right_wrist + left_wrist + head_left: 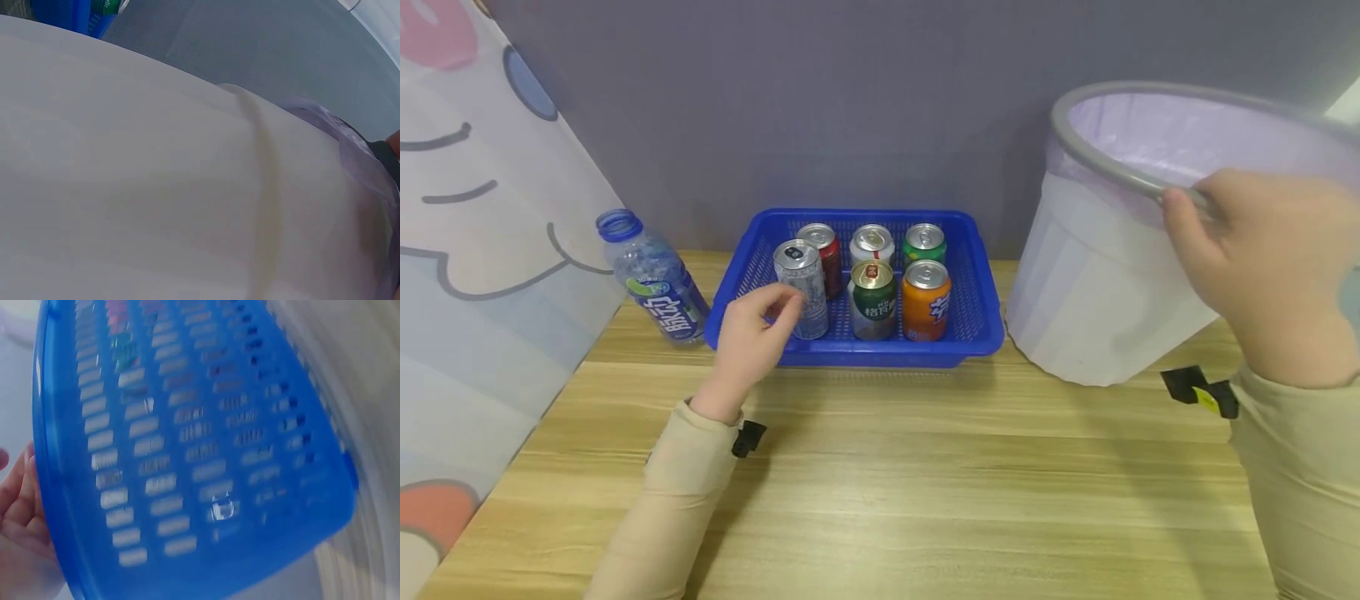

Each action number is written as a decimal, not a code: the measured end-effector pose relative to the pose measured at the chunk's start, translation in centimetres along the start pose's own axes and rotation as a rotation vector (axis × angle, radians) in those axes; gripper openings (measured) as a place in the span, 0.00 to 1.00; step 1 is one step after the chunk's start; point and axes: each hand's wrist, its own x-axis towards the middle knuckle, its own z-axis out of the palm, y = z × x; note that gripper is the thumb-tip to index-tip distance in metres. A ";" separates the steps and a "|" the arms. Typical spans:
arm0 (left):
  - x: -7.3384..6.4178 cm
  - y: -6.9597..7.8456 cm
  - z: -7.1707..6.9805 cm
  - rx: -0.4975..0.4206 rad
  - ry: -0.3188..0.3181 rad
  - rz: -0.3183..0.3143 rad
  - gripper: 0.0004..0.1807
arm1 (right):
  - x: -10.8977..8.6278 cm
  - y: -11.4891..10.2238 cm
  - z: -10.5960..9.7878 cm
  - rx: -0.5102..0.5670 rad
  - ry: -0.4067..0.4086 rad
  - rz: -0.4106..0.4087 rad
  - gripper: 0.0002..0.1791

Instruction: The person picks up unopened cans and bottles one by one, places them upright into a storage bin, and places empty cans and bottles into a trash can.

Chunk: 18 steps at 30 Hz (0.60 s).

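My right hand (1285, 258) grips the grey rim of a white trash bin (1097, 275), its thumb outside the rim. A thin purple liner bag (1120, 137) lines the bin. My left hand (752, 337) is over the front left of a blue plastic basket (865, 358), fingers loosely bent and holding nothing, close beside a tall silver can (812, 300). Also upright in the basket are a red can (831, 267), a white can (871, 244), a green can (925, 244), a dark green can (872, 308) and an orange can (927, 308). The left wrist view shows the basket's slotted side (187, 437).
An uncapped plastic bottle (658, 283) with a blue label stands left of the basket. Behind them rises a grey partition (850, 100), and a cartoon-printed panel (490, 208) borders the left. The wooden table (880, 483) extends in front.
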 end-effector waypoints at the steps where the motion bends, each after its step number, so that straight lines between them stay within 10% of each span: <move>1: 0.1 -0.1 -0.4 -0.016 0.047 -0.009 0.08 | 0.0 0.0 0.0 -0.003 0.000 0.003 0.33; 18: 1.3 -4.2 -4.7 -0.107 0.561 -0.226 0.17 | 0.1 -0.1 0.1 -0.034 -0.005 0.017 0.31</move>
